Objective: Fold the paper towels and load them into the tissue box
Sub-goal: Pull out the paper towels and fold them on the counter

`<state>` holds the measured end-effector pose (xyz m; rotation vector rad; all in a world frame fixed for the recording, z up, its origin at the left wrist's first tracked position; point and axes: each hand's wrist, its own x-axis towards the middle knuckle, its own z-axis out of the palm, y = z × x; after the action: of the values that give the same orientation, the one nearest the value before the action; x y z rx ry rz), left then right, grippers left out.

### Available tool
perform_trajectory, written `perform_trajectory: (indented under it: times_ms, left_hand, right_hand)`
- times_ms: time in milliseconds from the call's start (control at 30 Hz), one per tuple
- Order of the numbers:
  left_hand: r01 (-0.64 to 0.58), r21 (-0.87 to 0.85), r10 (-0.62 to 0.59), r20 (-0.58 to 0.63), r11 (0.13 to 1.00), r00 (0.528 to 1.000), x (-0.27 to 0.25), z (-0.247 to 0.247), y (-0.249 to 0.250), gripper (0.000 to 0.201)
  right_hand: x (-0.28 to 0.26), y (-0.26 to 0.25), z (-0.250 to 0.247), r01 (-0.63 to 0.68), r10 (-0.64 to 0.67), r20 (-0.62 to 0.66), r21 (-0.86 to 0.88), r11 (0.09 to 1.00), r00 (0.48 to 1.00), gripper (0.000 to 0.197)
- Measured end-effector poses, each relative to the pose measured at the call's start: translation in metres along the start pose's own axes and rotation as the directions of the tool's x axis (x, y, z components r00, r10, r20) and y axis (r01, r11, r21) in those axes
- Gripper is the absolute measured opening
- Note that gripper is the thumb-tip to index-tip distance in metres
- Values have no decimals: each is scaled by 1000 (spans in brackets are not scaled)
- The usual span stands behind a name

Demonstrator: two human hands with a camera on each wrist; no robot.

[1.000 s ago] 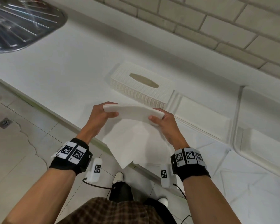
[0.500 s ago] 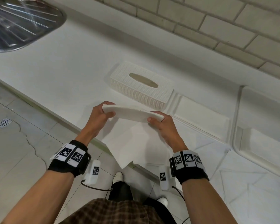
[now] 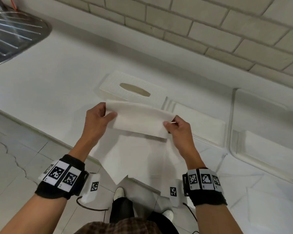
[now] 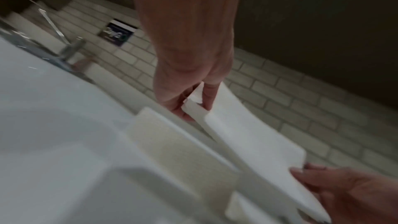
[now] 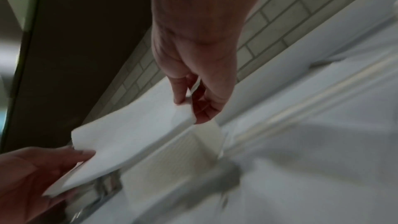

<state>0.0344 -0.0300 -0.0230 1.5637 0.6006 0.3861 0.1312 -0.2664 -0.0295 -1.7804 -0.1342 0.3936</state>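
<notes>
A folded white paper towel [image 3: 139, 119] hangs in the air between my two hands, just in front of the tissue box. My left hand [image 3: 107, 114] pinches its left end [image 4: 194, 104] between thumb and fingers. My right hand [image 3: 170, 123] pinches the right end [image 5: 186, 108]. The white woven tissue box [image 3: 134, 89] sits on the counter behind the towel, its oval slot facing up. An unfolded paper towel [image 3: 135, 157] lies flat on the counter under my hands, one corner overhanging the edge.
A white tray-like lid [image 3: 198, 125] lies right of the box, and a larger white tray [image 3: 269, 132] beyond it. A steel sink drainer [image 3: 12, 34] is at the far left. A brick wall [image 3: 210, 22] backs the counter. The counter edge runs diagonally near my wrists.
Both hands have lifted the folded towel slightly up and toward the tissue box; it now overlaps the box's near edge in the head view. The grips look unchanged.
</notes>
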Motion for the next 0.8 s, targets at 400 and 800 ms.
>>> perform_trajectory:
  times_ms: [400,800]
  left_hand:
    - [-42,318,-34,228,947,973,32,226,40,25]
    - [-80,632,-42,175,771,984,53,243,-10,48]
  right_hand:
    - [29,14,-164,-114,50,-586,-73,991,809,37]
    - [57,54,-150,-289,137,-550,-200,936,824,37]
